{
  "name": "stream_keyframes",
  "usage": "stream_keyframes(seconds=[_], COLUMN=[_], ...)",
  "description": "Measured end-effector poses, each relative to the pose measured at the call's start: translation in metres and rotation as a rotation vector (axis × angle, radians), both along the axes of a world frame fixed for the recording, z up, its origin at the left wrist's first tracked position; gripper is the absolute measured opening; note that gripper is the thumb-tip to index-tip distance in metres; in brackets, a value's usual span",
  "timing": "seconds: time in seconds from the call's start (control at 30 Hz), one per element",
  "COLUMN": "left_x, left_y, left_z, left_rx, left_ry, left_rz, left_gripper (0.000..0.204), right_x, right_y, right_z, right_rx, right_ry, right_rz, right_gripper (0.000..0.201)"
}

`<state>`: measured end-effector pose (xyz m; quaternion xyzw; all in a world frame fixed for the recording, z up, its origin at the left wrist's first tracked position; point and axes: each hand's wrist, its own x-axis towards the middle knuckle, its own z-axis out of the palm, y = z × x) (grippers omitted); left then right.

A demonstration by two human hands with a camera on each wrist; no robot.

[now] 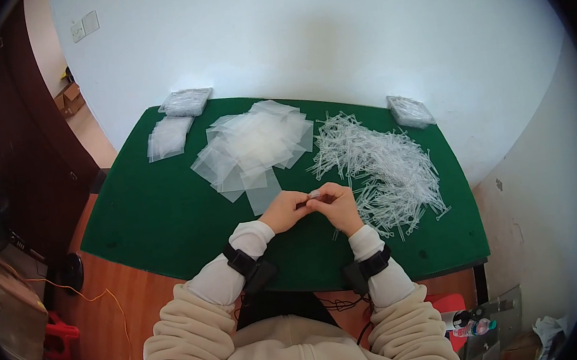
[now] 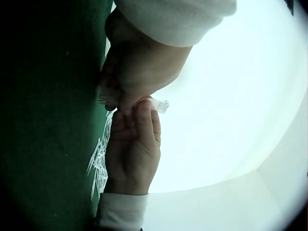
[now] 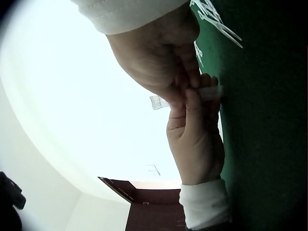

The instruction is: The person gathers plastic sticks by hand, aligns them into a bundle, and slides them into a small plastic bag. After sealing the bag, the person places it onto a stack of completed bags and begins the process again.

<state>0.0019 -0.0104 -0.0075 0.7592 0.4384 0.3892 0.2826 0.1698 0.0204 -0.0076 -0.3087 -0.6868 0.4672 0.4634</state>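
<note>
Poking out between the hands (image 1: 283,213) (image 1: 340,208), a clear bundle (image 2: 160,105)

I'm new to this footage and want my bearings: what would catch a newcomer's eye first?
Probably the tangled heap of clear sticks, right of centre on the green table. Next, the loose pile of flat translucent squares to its left. Then the left hand and right hand, nearer the person, pinching a small clear bundle.

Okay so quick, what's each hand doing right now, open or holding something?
Left hand: closed, fingers pinching a small bundle of clear plastic pieces.
Right hand: closed too, pinching the same bundle.
</note>
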Motion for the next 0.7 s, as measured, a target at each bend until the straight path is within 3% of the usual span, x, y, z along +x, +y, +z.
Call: stream_keyframes(seconds=[0.23, 0.3, 0.37, 0.47, 0.5, 0.6, 0.7], left_x=[-0.002, -0.008, -0.022, -0.051, -0.059, -0.065, -0.067], left_y=[0.004, 0.006, 0.012, 0.021, 0.025, 0.025, 0.027], left_z=[-0.003, -0.001, 0.007, 0.009, 0.005, 0.008, 0.002], left_rx=[0.033, 0.042, -0.039, -0.078, -0.077, -0.08, -0.089], left_ry=[-0.009, 0.007, -0.303, -0.62, -0.78, -0.875, -0.939], left_rz=[0.03, 0.049, 0.134, 0.258, 0.344, 0.449, 0.493], left_gripper=[0.02, 0.02, 0.019, 0.02, 0.02, 0.022, 0.023], right_x=[-0.001, -0.001, -0.005, -0.009, -0.014, -0.035, -0.055], right_y=[0.003, 0.005, 0.004, -0.007, -0.008, -0.013, -0.027], right_z=[-0.004, -0.007, -0.002, 0.009, 0.01, 0.011, 0.008], right_rx=[-0.08, -0.043, -0.02, 0.202, 0.201, 0.75, 0.758], right_ry=[0.005, 0.015, 0.019, -0.343, -0.345, -0.524, -0.62], right_rz=[0.025, -0.052, -0.089, -0.13, -0.13, 0.022, 0.116], right_gripper=[0.023, 0.021, 0.021, 0.031, 0.031, 0.037, 0.037])
